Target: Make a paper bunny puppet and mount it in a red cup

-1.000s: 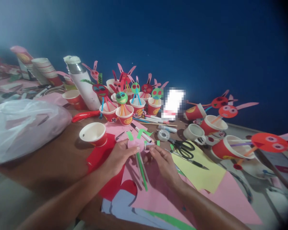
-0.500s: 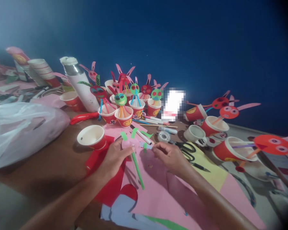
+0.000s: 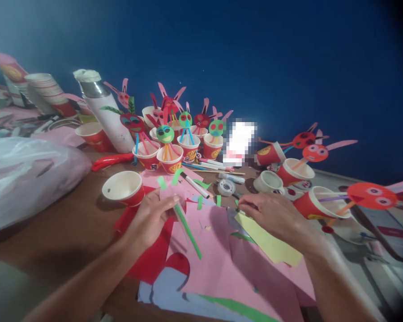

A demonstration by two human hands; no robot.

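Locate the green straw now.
In the head view, the green straw slants down from the pink disc in the left hand, just left of centre.

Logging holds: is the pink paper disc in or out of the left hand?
In: the left hand grips the pink paper disc, thumb on top.

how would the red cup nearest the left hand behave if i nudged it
The red cup looks like paper, so it is probably light and may dent if squeezed. Its rim is wider than its base, so a high push might tip it.
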